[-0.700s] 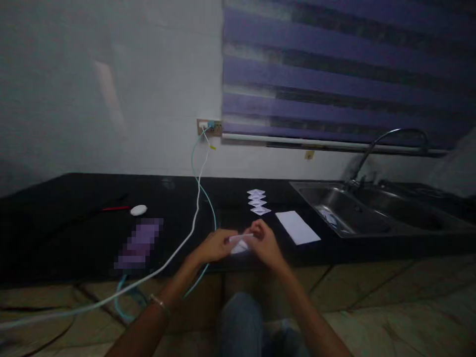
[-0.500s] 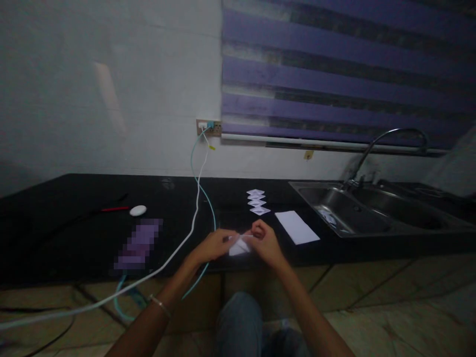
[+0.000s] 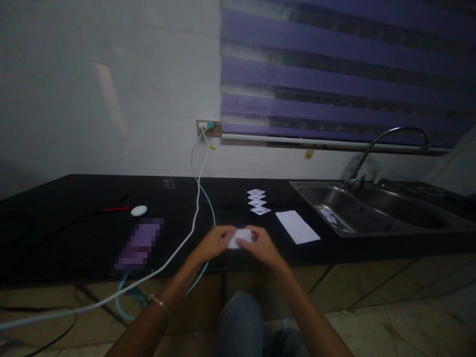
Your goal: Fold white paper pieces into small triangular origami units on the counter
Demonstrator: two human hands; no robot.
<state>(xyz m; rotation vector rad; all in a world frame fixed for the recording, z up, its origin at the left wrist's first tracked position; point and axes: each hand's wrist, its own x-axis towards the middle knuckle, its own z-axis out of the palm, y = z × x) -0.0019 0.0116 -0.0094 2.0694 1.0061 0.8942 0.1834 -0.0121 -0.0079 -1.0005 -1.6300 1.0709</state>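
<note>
A small folded piece of white paper [image 3: 241, 237] lies flat near the front edge of the black counter [image 3: 74, 233]. My left hand [image 3: 215, 242] presses its left end with curled fingers. My right hand [image 3: 260, 245] pinches its right end. Behind them lie several small folded white paper shapes [image 3: 257, 202] in a row. A flat white sheet [image 3: 297, 226] rests to the right of my hands.
A steel sink [image 3: 372, 213] with a curved tap [image 3: 386, 144] sits at the right. White and teal cables [image 3: 199, 198] run from a wall socket [image 3: 208, 127] across the counter and off its front edge. A white oval object [image 3: 139, 210], a red pen [image 3: 115, 209] and a blurred purple item [image 3: 139, 244] lie at the left.
The paper, held raised and partly opened between my fingers before, is now pressed flat on the counter. Both hands have lowered onto it.
</note>
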